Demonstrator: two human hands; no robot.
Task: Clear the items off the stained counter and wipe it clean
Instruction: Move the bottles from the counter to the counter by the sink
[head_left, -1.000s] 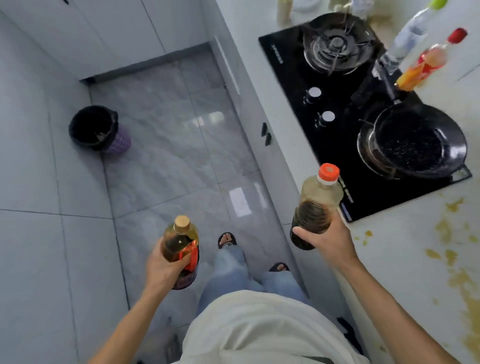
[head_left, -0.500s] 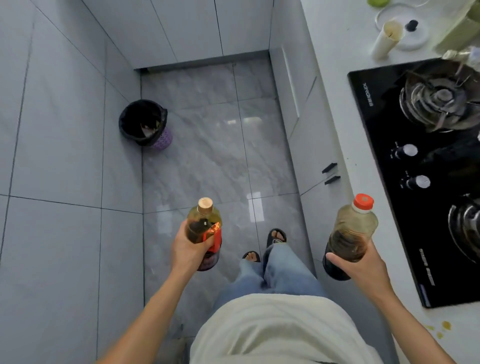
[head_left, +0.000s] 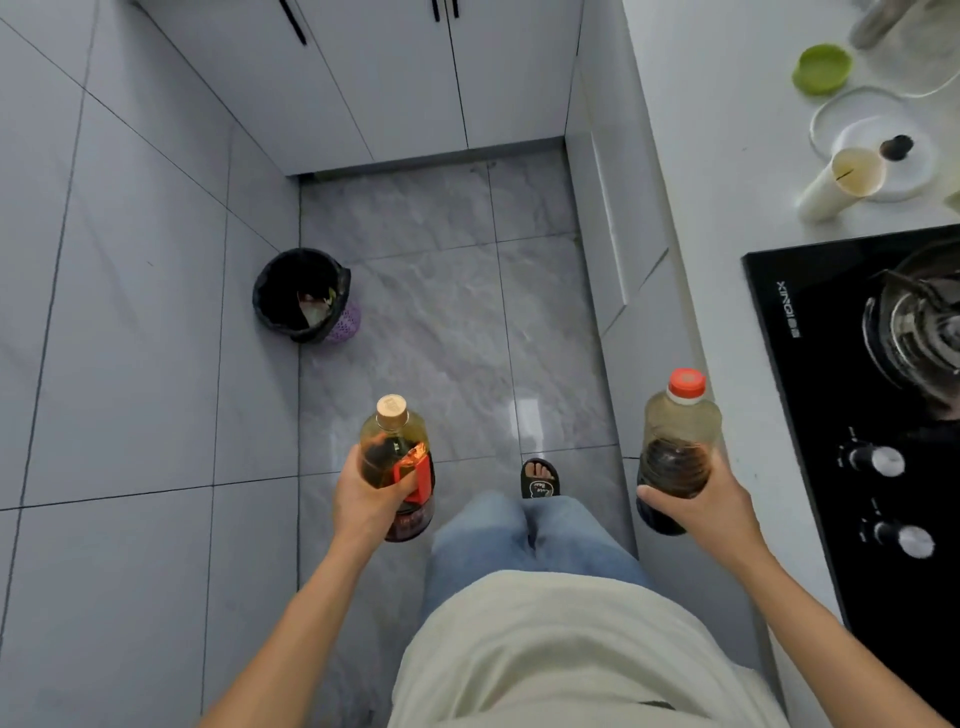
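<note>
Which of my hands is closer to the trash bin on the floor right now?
Left. Your left hand, gripping the gold-capped bottle, is just below-right of the trash bin; your right hand, gripping the red-capped bottle, is far across by the counter.

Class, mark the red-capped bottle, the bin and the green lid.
Red-capped bottle (head_left: 681, 431), head view, clear upper body.
Bin (head_left: 291, 283), head view, dark inside.
Green lid (head_left: 822, 68), head view, its centre.

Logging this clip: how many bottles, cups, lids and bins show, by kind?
Bottles: 2, gold-capped in left hand, red-capped in right hand
Cups: 1
Green lids: 1
Bins: 1
Total: 5
</note>
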